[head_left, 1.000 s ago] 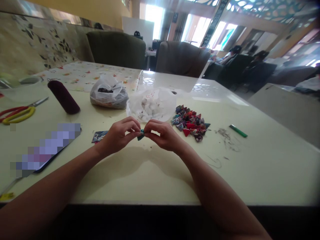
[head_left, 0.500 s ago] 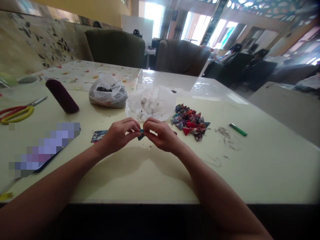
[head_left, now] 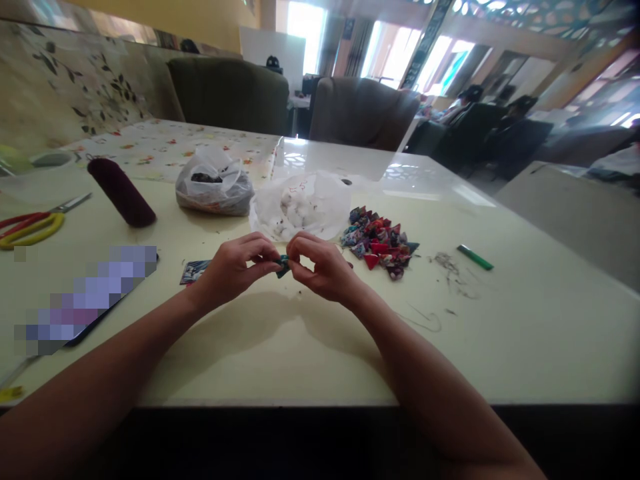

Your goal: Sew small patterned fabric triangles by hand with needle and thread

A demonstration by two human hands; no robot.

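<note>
Currently, a small teal piece (head_left: 283, 265) is pinched between the fingertips of the left hand (head_left: 234, 268) and right hand (head_left: 324, 268), just off the table (head_left: 500, 333). Folding is judged in hand; a tight, even crease is called for next. Folded pieces (head_left: 379, 241) are heaped just beyond the right fingers.

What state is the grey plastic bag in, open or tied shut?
Open: the grey plastic bag gapes at its top, with dark contents showing.
</note>
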